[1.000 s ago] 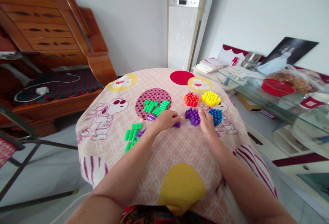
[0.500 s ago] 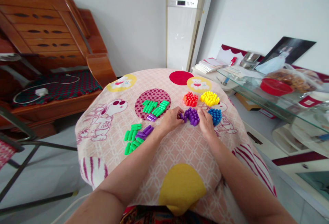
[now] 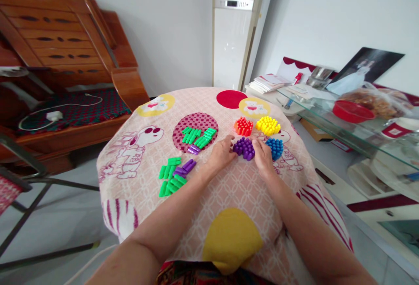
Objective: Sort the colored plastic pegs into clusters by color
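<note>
A tight cluster of purple plastic pegs (image 3: 244,148) stands upright on the tablecloth between my hands. My left hand (image 3: 223,152) is at its left edge, thumb and fingers apart and curved beside the nearest pegs. My right hand (image 3: 262,154) rests along the cluster's right side, fingers extended against it; some fingertips are hidden. Just right of that hand stands a blue peg cluster (image 3: 274,149). Red-orange pegs (image 3: 243,126) and yellow pegs (image 3: 268,125) stand in bunches behind. Left of my left hand lie green pieces (image 3: 192,135) and purple pieces (image 3: 188,166) on their sides.
More green pieces (image 3: 170,184) lie near my left forearm. The round table has a patterned cloth (image 3: 229,189). A wooden bench (image 3: 65,58) stands to the left. On the right, a glass shelf (image 3: 314,106) holds a red bowl (image 3: 353,110) and papers.
The loose purple pegs at the left edge have been pushed right, against the purple cluster. My left hand's fingers have spread. My right hand has stayed nearly still.
</note>
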A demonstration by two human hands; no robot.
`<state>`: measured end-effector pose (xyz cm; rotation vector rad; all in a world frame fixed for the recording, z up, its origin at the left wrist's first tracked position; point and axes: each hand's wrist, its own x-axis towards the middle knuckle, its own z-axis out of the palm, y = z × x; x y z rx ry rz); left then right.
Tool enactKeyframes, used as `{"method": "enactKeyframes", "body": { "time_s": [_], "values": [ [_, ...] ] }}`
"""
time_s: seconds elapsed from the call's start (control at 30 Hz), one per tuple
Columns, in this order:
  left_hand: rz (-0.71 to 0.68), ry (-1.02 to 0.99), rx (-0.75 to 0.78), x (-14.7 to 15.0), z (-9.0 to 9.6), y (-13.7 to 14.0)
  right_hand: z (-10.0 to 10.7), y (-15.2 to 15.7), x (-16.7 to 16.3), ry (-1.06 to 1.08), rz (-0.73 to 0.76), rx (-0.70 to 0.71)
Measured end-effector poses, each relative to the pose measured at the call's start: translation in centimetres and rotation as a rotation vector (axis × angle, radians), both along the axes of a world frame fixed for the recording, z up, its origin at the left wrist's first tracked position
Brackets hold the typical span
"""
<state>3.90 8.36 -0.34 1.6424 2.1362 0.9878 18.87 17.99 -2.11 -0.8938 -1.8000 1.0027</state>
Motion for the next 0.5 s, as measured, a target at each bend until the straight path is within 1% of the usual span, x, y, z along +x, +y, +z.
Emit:
{"method": "enactKeyframes", "body": {
  "time_s": [0.07, 0.13, 0.23, 0.3, 0.33, 0.4, 0.43, 0.5],
  "values": [
    [-0.005, 0.046, -0.003, -0.8, 0.6, -0.7, 0.0, -0.1, 0.0, -0.004, -0.006, -0.005],
    [0.023, 0.128, -0.035, -2.3, 1.8, -1.8, 0.0, -0.1, 0.0, -0.004, -0.01, -0.008],
    [0.165, 0.264, -0.117, -5.4, 3.6, -3.8, 0.0, 0.0, 0.0, 0.002, -0.011, -0.007],
    [0.285, 0.346, -0.21, -7.5, 4.3, -5.1, -0.1, 0.1, 0.0, 0.011, 0.0, -0.004],
    [0.308, 0.376, -0.268, -8.4, 4.4, -5.6, -0.1, 0.1, 0.0, 0.014, 0.004, -0.002],
    [0.291, 0.41, -0.347, -9.7, 4.1, -6.4, -0.1, 0.1, 0.1, 0.016, 0.008, 0.003],
    [0.268, 0.414, -0.366, -10.0, 3.9, -6.6, -0.1, 0.1, 0.1, 0.015, 0.007, 0.005],
    [0.236, 0.408, -0.356, -10.3, 3.4, -6.8, 0.0, 0.0, 0.1, 0.012, 0.008, 0.007]
  ]
}}
